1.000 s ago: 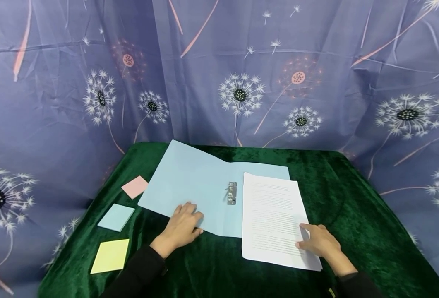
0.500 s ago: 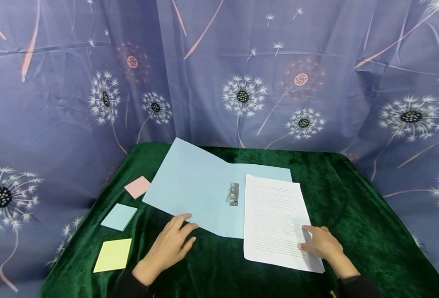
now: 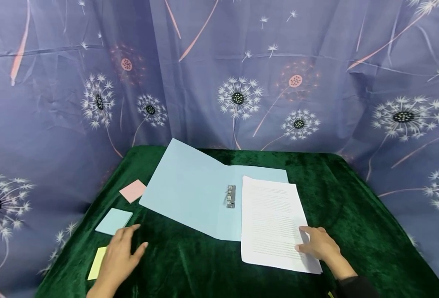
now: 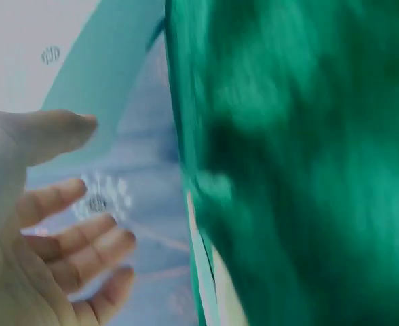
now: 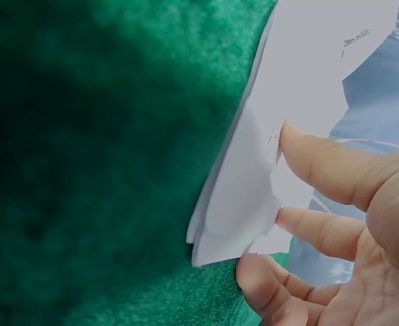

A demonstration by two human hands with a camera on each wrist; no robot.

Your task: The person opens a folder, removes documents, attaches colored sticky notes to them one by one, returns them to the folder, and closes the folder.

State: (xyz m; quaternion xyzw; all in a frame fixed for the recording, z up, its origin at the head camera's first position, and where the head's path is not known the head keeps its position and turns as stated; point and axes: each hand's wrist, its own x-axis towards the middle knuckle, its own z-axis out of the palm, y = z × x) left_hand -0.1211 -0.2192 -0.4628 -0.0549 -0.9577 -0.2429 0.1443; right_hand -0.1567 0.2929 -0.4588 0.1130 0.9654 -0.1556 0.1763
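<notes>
The stack of paper [image 3: 269, 223] lies print side up over the right half of the spread blue folder [image 3: 185, 186], its lower end running past the folder's near edge onto the green cloth [image 3: 182, 265]; the right hand [image 3: 320, 244] touches its right edge near the bottom corner, thumb and fingers apart and relaxed – contact rather than a grasp; the left hand [image 3: 118, 256] holds nothing, its fingers spread loosely over the yellow pad [image 3: 96, 263] and reaching to the near corner of the blue pad [image 3: 112, 221], though whether they touch either cannot be told. Each of the 3 pads, counting the pink pad [image 3: 133, 191], should be light, fairly firm as a block and easy to pinch across 2 opposite edges; the top sheets may peel if only 1 face is dragged. The stack is likely light but floppy, its loose sheets apt to slide over each other or crease at a corner, so it would be best steadied at both long edges, clear of the metal clip [image 3: 231, 196] just to its left. The yellow and blue pads lie near the table's left edge, with little cloth beyond them; on the inner side, bare cloth runs between them and the stack, below the folder's slanting near edge, giving low sideways movement room – the folder's thin edge could snag if crossed too low.
</notes>
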